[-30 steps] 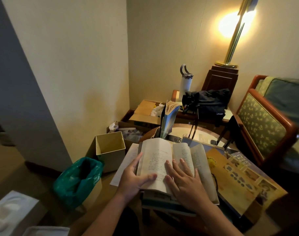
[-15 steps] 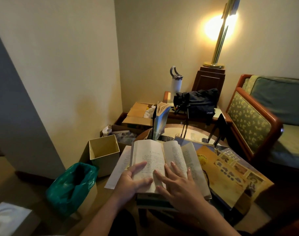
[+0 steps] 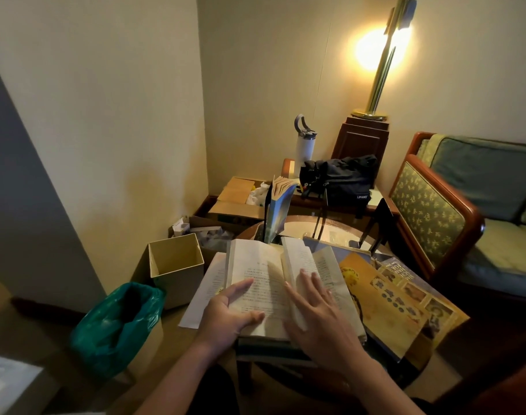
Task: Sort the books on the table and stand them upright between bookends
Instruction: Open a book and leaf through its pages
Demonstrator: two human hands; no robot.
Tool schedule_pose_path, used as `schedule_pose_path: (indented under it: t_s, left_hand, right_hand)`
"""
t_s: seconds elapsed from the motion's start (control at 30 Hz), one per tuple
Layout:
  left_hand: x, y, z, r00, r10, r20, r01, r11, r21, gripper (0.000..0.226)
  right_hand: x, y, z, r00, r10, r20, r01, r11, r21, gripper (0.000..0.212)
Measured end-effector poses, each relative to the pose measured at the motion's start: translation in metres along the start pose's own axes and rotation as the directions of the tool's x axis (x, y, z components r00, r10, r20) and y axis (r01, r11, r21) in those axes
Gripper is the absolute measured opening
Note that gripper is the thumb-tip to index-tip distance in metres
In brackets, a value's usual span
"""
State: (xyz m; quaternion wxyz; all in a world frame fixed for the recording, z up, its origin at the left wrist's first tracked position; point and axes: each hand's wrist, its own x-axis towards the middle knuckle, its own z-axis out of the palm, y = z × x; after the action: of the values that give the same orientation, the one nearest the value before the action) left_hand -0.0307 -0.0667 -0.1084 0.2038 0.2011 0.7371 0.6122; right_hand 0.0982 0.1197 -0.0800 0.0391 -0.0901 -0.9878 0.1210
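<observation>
cream-paged open book [image 3: 264,280] lies on a stack [image 3: 264,347] at the near edge of the desk [image 3: 300,227]. left hand [image 3: 228,316] flat on left page, fingers relaxed, gripping nothing. right hand [image 3: 318,316] flat on right pages, fingers straight. blue book [image 3: 278,211] upright further back.

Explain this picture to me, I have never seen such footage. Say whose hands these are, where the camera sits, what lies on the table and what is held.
No machine here: a person wears one camera on the head, looking forward and down, so both hands are their own. The left hand lies flat on the left page of an open book; the right hand presses flat on its right pages. Neither grips anything. The open book lies atop other books on a round table, with a yellow illustrated book to its right and a loose sheet to its left. Farther back a blue book stands upright; a black bookend stands right of it.
</observation>
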Motion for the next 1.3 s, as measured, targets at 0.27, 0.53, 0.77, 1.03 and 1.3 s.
schedule_pose_path:
  t_s: [0.27, 0.53, 0.77, 1.03, 1.3]
  left_hand:
    - [-0.003, 0.003, -0.002, 1.0, -0.015, 0.006, 0.014, 0.999, 0.041, 0.063]
    - [-0.004, 0.009, -0.001, 0.999, 0.028, -0.021, -0.026, 0.994, 0.108, 0.069]
    - [-0.002, 0.009, 0.002, 0.998, 0.053, -0.045, -0.048, 0.994, 0.103, 0.065]
    - [-0.003, 0.014, 0.0, 0.998, 0.014, -0.06, -0.015, 0.999, -0.029, 0.041]
    - [0.0, 0.013, -0.006, 0.996, -0.087, -0.01, 0.086, 0.994, -0.07, 0.07]
  right_hand:
    - [-0.014, 0.013, -0.006, 0.999, 0.053, 0.013, -0.055, 0.984, 0.168, 0.091]
    - [-0.013, -0.001, -0.023, 0.996, 0.056, 0.063, -0.064, 0.989, 0.131, 0.084]
    - [-0.001, -0.008, -0.017, 0.998, -0.054, 0.026, 0.055, 0.998, -0.025, 0.091]
    - [0.012, -0.037, -0.019, 0.988, -0.114, 0.101, 0.128, 0.981, -0.144, 0.093]
    - [0.028, -0.023, -0.011, 0.977, -0.146, 0.158, 0.146, 0.989, 0.01, 0.065]
